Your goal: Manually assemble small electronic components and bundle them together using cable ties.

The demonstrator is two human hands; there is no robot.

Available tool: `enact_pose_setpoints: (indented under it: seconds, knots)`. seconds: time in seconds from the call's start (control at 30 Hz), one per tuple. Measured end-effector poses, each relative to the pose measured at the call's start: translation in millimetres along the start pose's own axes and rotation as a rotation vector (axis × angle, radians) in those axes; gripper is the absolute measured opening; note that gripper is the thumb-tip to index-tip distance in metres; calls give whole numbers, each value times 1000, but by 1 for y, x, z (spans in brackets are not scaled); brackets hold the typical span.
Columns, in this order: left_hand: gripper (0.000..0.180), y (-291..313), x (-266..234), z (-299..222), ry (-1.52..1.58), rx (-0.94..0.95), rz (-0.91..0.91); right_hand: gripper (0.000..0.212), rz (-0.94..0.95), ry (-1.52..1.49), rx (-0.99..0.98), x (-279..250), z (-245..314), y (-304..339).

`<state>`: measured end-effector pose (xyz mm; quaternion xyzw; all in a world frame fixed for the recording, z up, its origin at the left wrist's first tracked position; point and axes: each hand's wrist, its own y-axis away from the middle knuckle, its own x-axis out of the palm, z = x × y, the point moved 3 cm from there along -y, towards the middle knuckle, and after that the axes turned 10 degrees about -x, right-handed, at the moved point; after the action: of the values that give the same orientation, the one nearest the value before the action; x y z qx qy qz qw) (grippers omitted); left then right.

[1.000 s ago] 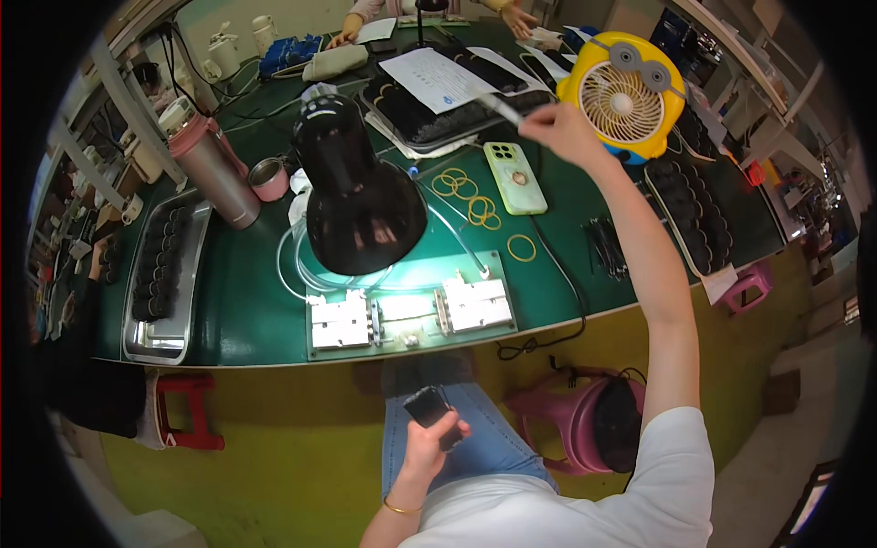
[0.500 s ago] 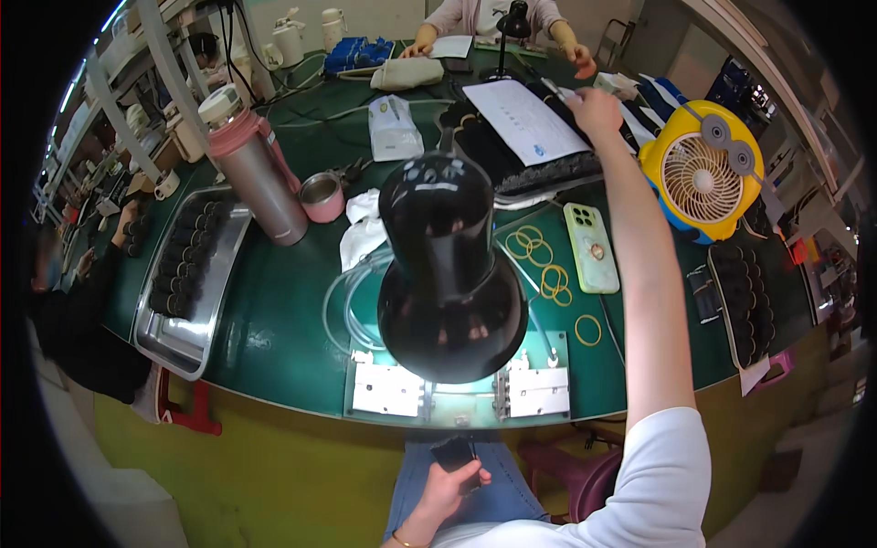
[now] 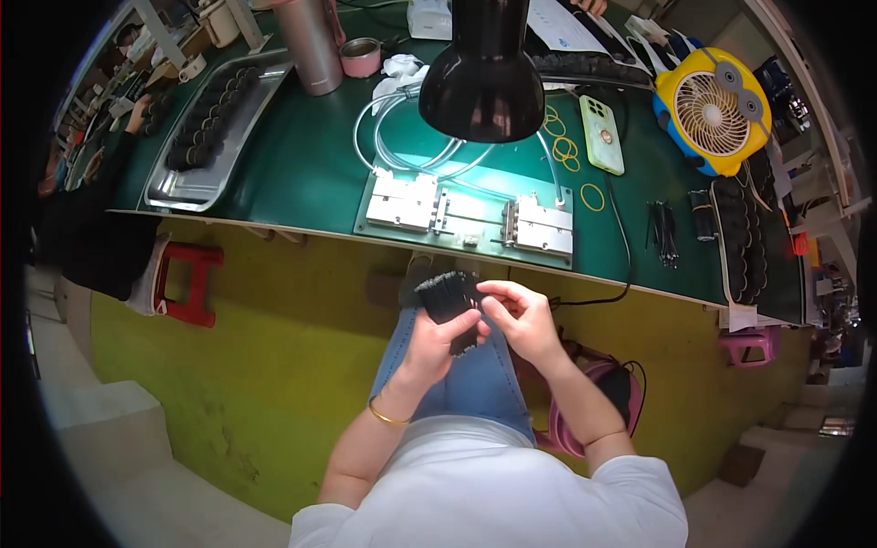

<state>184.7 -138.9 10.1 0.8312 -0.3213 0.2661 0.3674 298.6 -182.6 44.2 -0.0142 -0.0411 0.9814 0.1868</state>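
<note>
Over my lap, my left hand (image 3: 435, 342) is wrapped round a bundle of thin black strands (image 3: 442, 294), its upper ends fanned out above my fingers. Close against the bundle's right side is my right hand (image 3: 523, 321). Its thumb and bent fingers are drawn together at the strands; anything pinched there is too small to name. At the table's near edge, beyond my hands, lies a metal fixture with a left block (image 3: 402, 203) and a right block (image 3: 541, 226), joined to clear tubing (image 3: 384, 137).
A black lamp (image 3: 484, 91) hangs over the fixture. To its right are yellow rubber bands (image 3: 592, 197), a phone (image 3: 601, 137), loose black strands (image 3: 663, 236) and a yellow fan (image 3: 714, 114). Leftward stand a steel tray (image 3: 183, 190) and a flask (image 3: 309, 46). A co-worker's hand (image 3: 139, 117) shows far left.
My right hand has come back from the table's far right to beside the bundle. The view has tilted down, and loose black strands now lie on the table at right.
</note>
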Motion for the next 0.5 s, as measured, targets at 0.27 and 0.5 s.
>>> enact_pose_setpoints:
  seconds: [0.27,0.5]
  knots:
    - [13,8,0,7,39,62,26,16,-76,-93,123,19,-2,1]
    - [9,-13,-1,0,108,131,37,17,-144,-45,131,22,-5,-22]
